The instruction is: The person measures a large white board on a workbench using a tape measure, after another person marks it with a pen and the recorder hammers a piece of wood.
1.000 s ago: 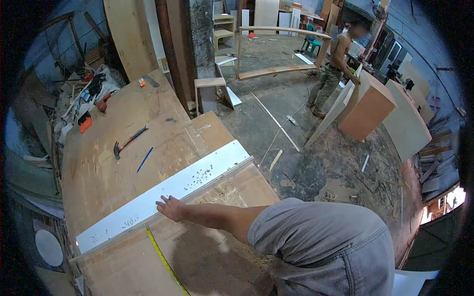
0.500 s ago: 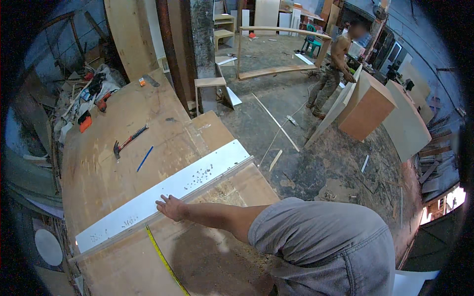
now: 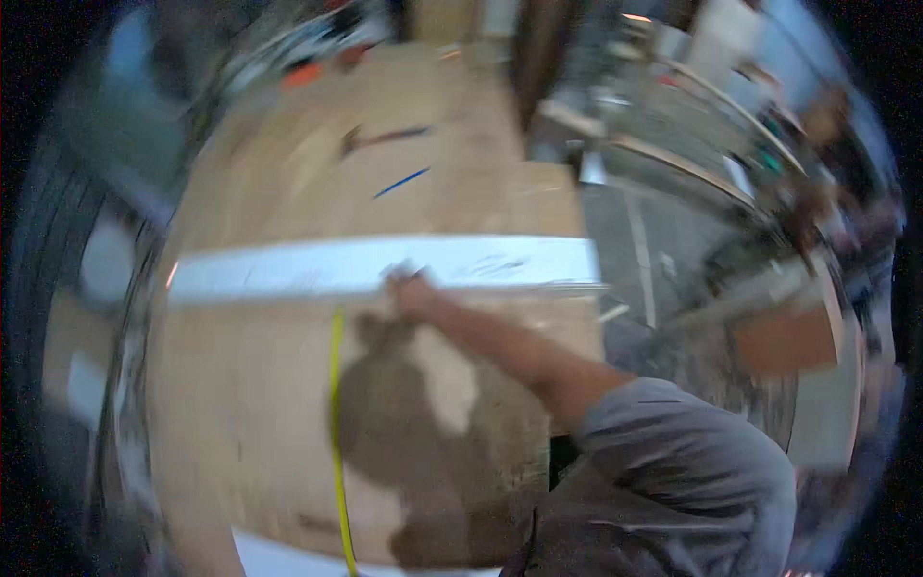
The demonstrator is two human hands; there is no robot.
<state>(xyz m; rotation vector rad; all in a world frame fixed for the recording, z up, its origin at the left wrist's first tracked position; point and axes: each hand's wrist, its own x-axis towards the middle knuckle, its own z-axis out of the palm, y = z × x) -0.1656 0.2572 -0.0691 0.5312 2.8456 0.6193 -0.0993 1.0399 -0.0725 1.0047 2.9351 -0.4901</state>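
Observation:
My right hand (image 3: 411, 294) reaches from the lower right to the near edge of a long white board (image 3: 365, 258). Motion smears its fingers, so whether they hold anything cannot be made out. Small dark bits (image 3: 495, 263) lie scattered on the board, right of the hand; they are too blurred to name. Close by, a yellow tape measure blade (image 3: 336, 413) stretches from near the board toward me across the plywood tabletop (image 3: 240, 385). My left hand is out of view.
Beyond the board lie a thin blue stick (image 3: 401, 183) and a hammer (image 3: 380, 139). A white panel (image 3: 269, 556) shows at the tabletop's near edge. To the right, a brown box-shaped panel piece (image 3: 786, 341) stands on the floor near a blurred person (image 3: 827, 120).
The view has swung right and turned, so the white board now lies nearly level. My right hand stays at the board's near edge, its fingers now blurred. More of the tape blade shows.

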